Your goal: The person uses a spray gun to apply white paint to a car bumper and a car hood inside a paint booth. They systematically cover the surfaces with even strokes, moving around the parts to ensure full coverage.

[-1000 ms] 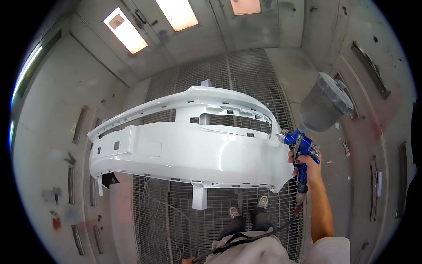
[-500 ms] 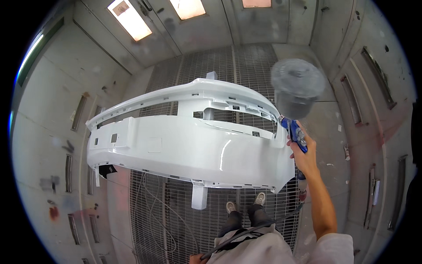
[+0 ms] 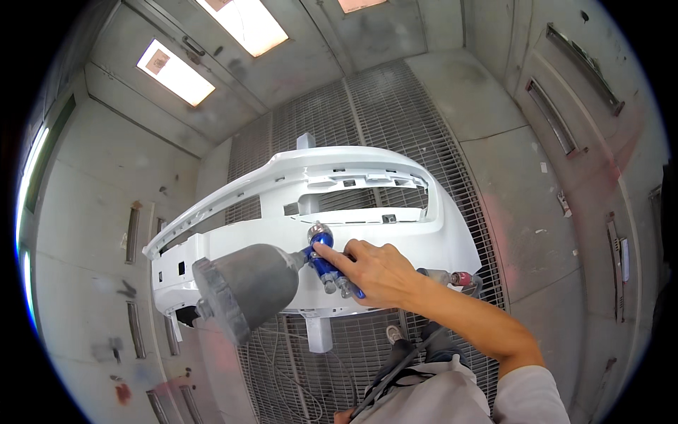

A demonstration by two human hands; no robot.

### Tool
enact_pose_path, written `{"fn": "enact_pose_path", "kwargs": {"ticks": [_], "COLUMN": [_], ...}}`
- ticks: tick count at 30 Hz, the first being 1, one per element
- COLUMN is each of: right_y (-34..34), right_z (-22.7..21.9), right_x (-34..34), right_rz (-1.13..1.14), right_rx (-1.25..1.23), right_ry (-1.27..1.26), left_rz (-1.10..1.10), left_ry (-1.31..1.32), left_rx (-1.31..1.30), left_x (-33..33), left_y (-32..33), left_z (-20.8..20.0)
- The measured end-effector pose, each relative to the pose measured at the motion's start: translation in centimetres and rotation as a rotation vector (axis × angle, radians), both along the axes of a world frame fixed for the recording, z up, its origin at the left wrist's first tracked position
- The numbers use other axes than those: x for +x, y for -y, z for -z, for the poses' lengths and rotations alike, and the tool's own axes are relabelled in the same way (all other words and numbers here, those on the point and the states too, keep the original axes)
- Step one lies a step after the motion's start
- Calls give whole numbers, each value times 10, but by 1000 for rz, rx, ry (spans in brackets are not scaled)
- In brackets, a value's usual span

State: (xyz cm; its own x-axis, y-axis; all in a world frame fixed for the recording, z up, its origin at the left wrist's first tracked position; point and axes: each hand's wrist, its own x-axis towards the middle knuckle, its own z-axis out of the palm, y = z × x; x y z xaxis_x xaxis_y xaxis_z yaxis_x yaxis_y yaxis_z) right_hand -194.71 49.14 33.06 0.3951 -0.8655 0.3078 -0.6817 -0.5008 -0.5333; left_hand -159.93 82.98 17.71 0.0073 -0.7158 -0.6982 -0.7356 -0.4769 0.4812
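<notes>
A blue spray gun point(image 3: 323, 260) is in my right hand point(image 3: 378, 274), its fingers wrapped round the handle. The gun's grey cup point(image 3: 258, 286) lies tilted over to the left, and its silver nozzle faces away from me. Beneath it stretches a glossy white car bumper point(image 3: 452, 247), with long openings along its upper part. At the lower edge my left hand point(image 3: 344, 416) is closed on a dark air hose point(image 3: 395, 371) that runs across my body; most of that hand is cut off. Behind my right wrist shows a red hose fitting point(image 3: 462, 279).
White stand blocks point(image 3: 320, 335) stick out below and above the bumper. Metal grating point(image 3: 395, 106) covers the middle of the floor, with thin lines lying over it at the front left. Grey booth walls point(image 3: 92, 191) and lit windows point(image 3: 247, 25) surround the space.
My right hand has swung the spray gun from the bumper's right end leftward to its middle, and the cup has tipped from the far right to the left. The view has turned.
</notes>
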Motion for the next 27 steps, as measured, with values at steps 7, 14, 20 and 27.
{"fn": "enact_pose_path", "kwargs": {"ticks": [7,14,20,27], "right_y": [4,-3,-3,6], "right_z": [33,54,84,117], "right_x": [-33,-78,-116,-151], "right_rz": [130,207,249,335], "right_rx": [44,103,180,199], "right_ry": [-7,-20,10,77], "left_rz": [-43,-67,-62,-65], "left_ry": [3,1,2,1], "left_rx": [17,45,74,106], "left_x": [-16,-41,-63,-82], "left_y": [3,11,23,31], "left_z": [-8,-10,-13,-15]}}
